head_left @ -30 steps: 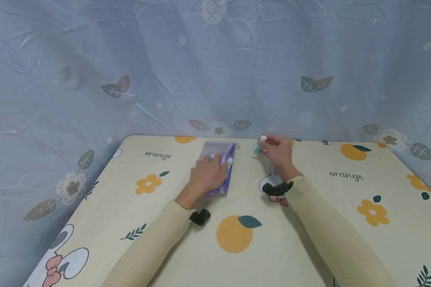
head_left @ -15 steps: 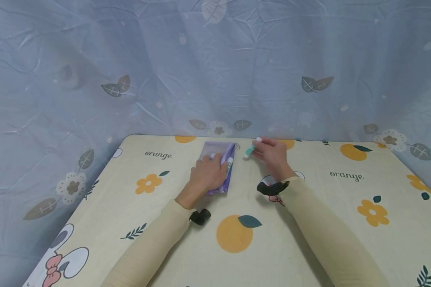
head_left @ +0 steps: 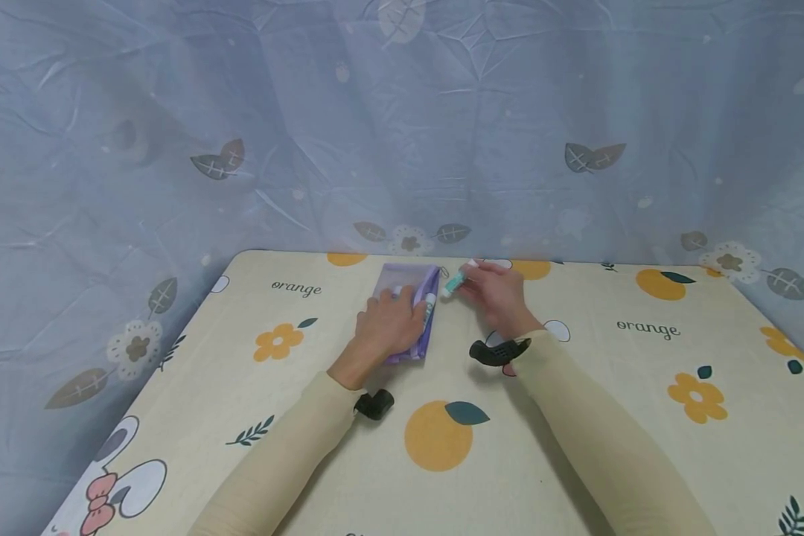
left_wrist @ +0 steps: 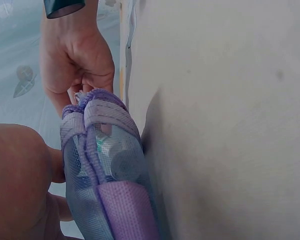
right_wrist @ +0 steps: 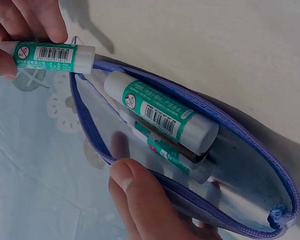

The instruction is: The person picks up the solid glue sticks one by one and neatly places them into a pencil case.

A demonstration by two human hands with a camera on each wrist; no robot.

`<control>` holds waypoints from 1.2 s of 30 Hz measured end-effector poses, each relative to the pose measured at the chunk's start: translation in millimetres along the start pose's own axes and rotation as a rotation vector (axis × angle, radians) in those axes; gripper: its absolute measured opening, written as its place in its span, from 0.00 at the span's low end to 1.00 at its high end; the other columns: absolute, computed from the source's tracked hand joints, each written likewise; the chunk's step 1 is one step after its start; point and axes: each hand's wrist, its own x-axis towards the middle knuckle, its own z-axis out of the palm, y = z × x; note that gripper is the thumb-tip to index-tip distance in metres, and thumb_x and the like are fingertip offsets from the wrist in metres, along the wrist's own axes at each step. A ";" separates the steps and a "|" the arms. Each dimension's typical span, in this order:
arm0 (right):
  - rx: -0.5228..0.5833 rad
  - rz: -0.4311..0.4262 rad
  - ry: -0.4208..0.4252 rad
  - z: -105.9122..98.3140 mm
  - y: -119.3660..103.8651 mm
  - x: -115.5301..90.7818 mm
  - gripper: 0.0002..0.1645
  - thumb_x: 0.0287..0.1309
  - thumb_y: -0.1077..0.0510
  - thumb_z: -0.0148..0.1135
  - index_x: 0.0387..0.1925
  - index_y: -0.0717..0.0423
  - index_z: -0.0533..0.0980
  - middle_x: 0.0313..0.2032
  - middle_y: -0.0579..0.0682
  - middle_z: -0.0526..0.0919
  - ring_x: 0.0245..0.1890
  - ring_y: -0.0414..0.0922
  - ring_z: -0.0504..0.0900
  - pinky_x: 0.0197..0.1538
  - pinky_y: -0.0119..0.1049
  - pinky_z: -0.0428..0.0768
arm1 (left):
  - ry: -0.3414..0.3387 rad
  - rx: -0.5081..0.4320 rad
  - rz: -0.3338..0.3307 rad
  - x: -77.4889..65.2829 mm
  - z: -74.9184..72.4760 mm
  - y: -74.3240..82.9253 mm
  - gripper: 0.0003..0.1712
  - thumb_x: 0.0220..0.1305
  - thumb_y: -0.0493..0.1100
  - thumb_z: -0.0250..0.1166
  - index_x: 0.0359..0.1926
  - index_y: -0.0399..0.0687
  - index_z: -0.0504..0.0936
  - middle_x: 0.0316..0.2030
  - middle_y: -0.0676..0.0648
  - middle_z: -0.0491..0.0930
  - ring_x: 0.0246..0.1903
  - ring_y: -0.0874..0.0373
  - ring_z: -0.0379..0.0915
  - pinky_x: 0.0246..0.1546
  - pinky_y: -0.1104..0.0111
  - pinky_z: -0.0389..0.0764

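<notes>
A purple mesh zipper pouch lies near the table's far edge, its mouth open. My left hand holds it, the thumb at the zippered rim. Inside, the right wrist view shows a white-and-green glue stick and another glue stick beside it, with a dark strip between them. My right hand pinches a further glue stick between thumb and fingers. Its white end overlaps the corner of the pouch's mouth in that view. In the left wrist view, the right hand appears beyond the pouch's end tab.
A cream tablecloth printed with oranges, flowers and rabbits covers the table. Behind and to the left hangs a blue patterned curtain. Each wrist carries a black camera strap. A small loop sticks out at the pouch's far corner.
My right hand has moved left toward the pouch with the glue stick, which has tilted further over. My left hand and the pouch have stayed in place.
</notes>
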 end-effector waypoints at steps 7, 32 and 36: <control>0.020 0.020 0.008 5.9 5.7 -1.2 0.31 0.70 0.65 0.67 0.71 0.67 0.73 0.52 0.53 0.83 0.43 0.40 0.89 0.57 0.37 0.87 | 0.001 -0.007 -0.001 0.2 -0.1 0.4 0.35 0.84 0.62 0.41 0.82 0.54 0.62 0.75 0.33 0.68 0.73 0.28 0.65 0.68 0.35 0.71; 0.123 0.081 0.053 27.7 17.5 -1.0 0.33 0.71 0.66 0.65 0.74 0.61 0.68 0.66 0.63 0.80 0.43 0.43 0.92 0.58 0.37 0.87 | 0.014 -0.015 -0.010 1.3 1.1 0.9 0.35 0.84 0.63 0.41 0.82 0.55 0.62 0.74 0.32 0.67 0.72 0.29 0.66 0.68 0.36 0.71; 0.129 0.090 0.066 32.8 20.7 -1.6 0.33 0.70 0.67 0.65 0.74 0.63 0.68 0.66 0.64 0.81 0.44 0.44 0.92 0.57 0.35 0.87 | 0.017 -0.019 -0.010 1.9 2.0 0.7 0.35 0.84 0.63 0.42 0.82 0.55 0.62 0.75 0.32 0.66 0.72 0.29 0.66 0.68 0.36 0.71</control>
